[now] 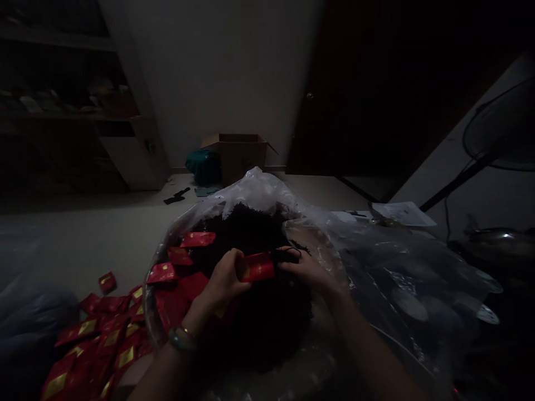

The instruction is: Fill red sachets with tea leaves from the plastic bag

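My left hand [229, 273] is closed round a small red packet [259, 267], which lies nearly level with one end toward the right. At that end, my right hand [301, 269] pinches a tuft of dark, stringy material [288, 255] that looks like dried leaves. Below and behind both hands is a large heap of the same dark material [251, 225], in a wide round container lined with a clear plastic bag [263, 184]. Several more red packets [164, 273] rest on the heap's left side. Poor light hides whether the held packet's mouth is open.
A pile of red packets with gold labels [111, 337] lies on the floor at left. Beyond the container are an open cardboard box [244, 153] and a teal bag [204, 166]. Clear plastic sheeting [393, 267] spreads to the right, near a standing fan [501, 128].
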`<act>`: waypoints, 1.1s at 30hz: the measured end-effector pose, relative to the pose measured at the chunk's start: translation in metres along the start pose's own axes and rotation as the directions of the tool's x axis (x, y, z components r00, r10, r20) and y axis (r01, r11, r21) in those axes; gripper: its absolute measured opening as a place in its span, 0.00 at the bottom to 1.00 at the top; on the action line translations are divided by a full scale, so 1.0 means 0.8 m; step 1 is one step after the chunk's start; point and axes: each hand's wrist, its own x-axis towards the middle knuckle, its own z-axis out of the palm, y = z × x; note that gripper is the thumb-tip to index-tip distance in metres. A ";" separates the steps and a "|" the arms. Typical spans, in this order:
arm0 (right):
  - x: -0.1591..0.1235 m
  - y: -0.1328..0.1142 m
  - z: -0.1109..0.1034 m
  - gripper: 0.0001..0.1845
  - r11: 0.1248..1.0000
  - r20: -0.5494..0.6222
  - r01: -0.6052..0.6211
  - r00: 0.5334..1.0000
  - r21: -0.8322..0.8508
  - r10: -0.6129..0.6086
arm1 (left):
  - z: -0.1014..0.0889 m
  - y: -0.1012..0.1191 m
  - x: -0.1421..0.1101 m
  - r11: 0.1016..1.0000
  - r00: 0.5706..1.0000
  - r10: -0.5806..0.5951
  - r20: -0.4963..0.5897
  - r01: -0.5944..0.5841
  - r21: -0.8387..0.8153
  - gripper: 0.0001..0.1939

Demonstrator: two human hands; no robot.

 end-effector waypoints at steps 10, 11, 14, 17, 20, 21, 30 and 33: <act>0.005 0.007 0.016 0.22 0.821 -0.189 0.209 0.915 -0.531 -0.355 | 0.010 0.007 -0.001 0.969 0.999 -0.042 0.031 0.033 0.244 0.21; 0.005 0.005 0.018 0.23 0.800 -0.205 0.216 0.899 -0.560 -0.387 | 0.011 0.007 -0.001 0.964 0.998 -0.054 0.026 0.045 0.264 0.21; 0.002 0.001 0.021 0.22 0.793 -0.247 0.220 0.873 -0.569 -0.420 | 0.013 0.008 0.000 0.956 0.998 -0.065 0.009 0.059 0.288 0.23; -0.001 -0.003 0.021 0.16 0.791 -0.213 0.253 0.877 -0.556 -0.430 | 0.013 0.010 0.000 0.955 0.998 -0.067 -0.006 0.066 0.288 0.25; -0.002 -0.001 0.021 0.10 0.769 -0.146 0.313 0.875 -0.557 -0.462 | 0.013 0.012 0.001 0.954 0.996 -0.089 -0.015 0.089 0.285 0.27; -0.002 0.000 0.021 0.09 0.760 -0.129 0.325 0.874 -0.562 -0.469 | 0.013 0.012 0.001 0.954 0.995 -0.096 -0.020 0.098 0.284 0.27; -0.012 0.001 0.031 0.21 0.637 -0.116 0.360 0.806 -0.681 -0.580 | 0.015 0.015 0.000 0.955 0.993 -0.121 -0.006 0.118 0.271 0.30; -0.015 -0.002 0.036 0.21 0.622 -0.110 0.410 0.772 -0.667 -0.626 | 0.016 0.017 0.000 0.961 0.990 -0.142 0.008 0.137 0.239 0.30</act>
